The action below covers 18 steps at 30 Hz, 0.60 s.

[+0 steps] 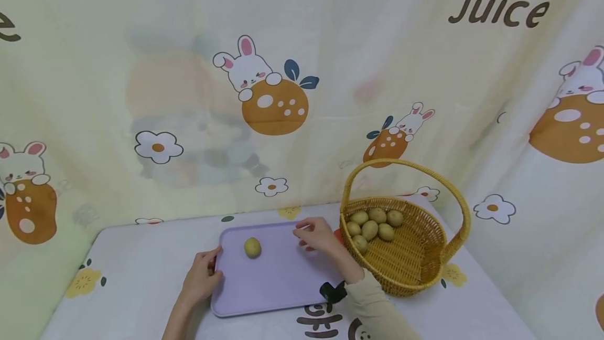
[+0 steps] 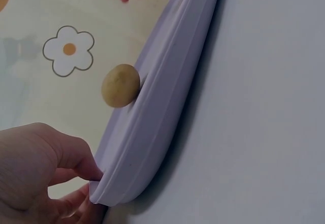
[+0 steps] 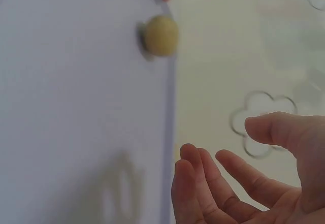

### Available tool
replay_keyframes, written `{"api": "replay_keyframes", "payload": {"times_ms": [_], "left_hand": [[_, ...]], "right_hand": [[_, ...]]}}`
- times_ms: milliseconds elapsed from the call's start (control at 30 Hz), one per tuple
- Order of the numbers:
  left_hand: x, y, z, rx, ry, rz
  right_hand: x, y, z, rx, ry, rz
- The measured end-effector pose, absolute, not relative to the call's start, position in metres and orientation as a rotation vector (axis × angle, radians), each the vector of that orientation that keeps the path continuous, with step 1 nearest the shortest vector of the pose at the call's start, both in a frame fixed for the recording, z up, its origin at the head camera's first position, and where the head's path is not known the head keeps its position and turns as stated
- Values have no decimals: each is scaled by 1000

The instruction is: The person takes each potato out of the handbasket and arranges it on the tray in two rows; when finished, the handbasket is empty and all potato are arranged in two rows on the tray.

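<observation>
A small yellow-brown potato (image 1: 252, 247) lies on a lilac tray (image 1: 273, 282), toward its far left part. My left hand (image 1: 200, 277) pinches the tray's left edge; in the left wrist view the thumb (image 2: 81, 160) is on the rim with fingers beneath. Over the tray's far right side hovers my right hand (image 1: 317, 235), apart from the potato. Its fingers (image 3: 238, 176) are loosely bent and hold nothing in the right wrist view. Several more potatoes (image 1: 370, 230) sit in the left part of a woven basket (image 1: 420, 251).
The basket stands right of the tray, its tall arched handle (image 1: 460, 198) rising above it. Something red (image 1: 337, 235) shows between basket and right hand. A patterned cloth (image 1: 132, 272) covers the table, and a printed curtain (image 1: 189, 93) hangs behind.
</observation>
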State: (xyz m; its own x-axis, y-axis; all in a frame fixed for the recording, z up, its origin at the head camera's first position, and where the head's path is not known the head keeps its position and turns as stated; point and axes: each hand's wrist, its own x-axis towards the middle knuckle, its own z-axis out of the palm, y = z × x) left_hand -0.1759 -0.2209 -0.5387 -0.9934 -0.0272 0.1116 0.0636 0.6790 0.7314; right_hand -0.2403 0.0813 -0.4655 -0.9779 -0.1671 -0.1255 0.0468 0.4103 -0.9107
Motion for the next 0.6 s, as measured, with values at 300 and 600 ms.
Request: {"api": "replay_keyframes", "payload": {"times_ms": [300, 600], "left_hand": [[-178, -220, -538, -31, -2774, -1220], [-177, -220, -537, -4, -2775, -1226]], "right_hand": [[-226, 139, -446, -15, 2444, -1740], [-218, 186, -435, 34, 2448, -1812]]}}
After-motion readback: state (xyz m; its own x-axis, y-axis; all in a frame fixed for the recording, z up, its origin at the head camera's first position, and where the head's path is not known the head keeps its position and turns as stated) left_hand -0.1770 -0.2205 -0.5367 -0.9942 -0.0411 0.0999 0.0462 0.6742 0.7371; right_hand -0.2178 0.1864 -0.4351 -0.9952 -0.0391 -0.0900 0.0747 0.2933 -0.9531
